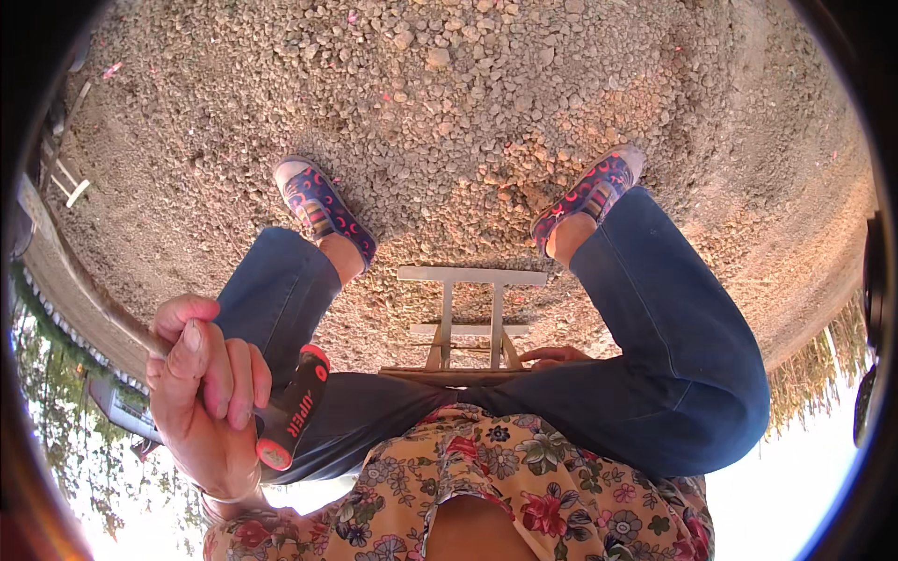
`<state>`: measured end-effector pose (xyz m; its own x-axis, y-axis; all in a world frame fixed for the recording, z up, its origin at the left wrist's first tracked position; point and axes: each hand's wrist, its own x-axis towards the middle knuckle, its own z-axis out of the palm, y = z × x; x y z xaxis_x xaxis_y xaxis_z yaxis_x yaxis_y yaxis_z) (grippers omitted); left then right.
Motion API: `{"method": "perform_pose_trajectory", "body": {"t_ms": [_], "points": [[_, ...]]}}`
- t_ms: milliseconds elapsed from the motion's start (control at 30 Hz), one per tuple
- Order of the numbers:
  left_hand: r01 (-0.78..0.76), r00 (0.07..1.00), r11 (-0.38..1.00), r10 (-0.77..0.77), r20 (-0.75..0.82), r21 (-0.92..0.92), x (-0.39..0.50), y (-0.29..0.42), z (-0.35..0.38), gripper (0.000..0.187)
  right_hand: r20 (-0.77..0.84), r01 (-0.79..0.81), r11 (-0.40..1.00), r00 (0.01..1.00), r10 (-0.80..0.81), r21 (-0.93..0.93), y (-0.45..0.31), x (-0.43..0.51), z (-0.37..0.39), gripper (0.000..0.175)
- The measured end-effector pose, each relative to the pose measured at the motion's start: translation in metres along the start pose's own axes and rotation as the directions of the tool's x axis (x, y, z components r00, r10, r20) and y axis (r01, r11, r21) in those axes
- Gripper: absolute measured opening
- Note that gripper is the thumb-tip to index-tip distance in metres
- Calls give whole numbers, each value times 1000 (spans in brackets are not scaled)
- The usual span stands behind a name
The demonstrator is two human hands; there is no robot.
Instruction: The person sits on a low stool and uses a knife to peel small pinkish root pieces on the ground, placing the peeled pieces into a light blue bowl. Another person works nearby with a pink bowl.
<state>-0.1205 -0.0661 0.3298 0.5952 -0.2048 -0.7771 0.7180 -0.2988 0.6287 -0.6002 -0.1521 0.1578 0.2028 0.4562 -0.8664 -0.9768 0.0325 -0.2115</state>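
My left hand [207, 389] is raised at the left, its fingers curled around a tool [298, 410] with a black cylindrical body, red ends and lettering. A brown pole [98, 294] reaches from the far left to my fingertips; whether I grip it too is unclear. My right hand [554, 356] is low between my thighs, partly hidden by the right thigh, at the right end of a small wooden stool's seat [449, 377]. The stool's pale frame [471, 275] shows beyond the seat, between my spread legs.
Loose stony soil [449, 126] surrounds my two patterned shoes [323, 207]. Another pale wooden frame [77, 191] stands at the far left, with dark objects near it. Plants and a building [123, 410] lie at the lower left; dry grass [814, 372] borders the right side.
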Motion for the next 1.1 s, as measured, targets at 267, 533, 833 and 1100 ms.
{"method": "perform_pose_trajectory", "body": {"t_ms": [267,533,833,1100], "points": [[251,963,968,-249,100,-9,41,36,49,20,129,73,876,992,-13,-476,-49,-10,31,73],[500,858,866,-492,146,-22,37,42,72,18,24,-16,807,999,38,-590,-36,6,54,58],[608,791,794,-607,81,5,35,5,71,16,111,73,808,994,-9,-584,-85,-63,112,61],[486,874,874,-486,26,-5,42,-31,52,16,91,34,805,995,25,-593,-99,-105,125,61]]}}
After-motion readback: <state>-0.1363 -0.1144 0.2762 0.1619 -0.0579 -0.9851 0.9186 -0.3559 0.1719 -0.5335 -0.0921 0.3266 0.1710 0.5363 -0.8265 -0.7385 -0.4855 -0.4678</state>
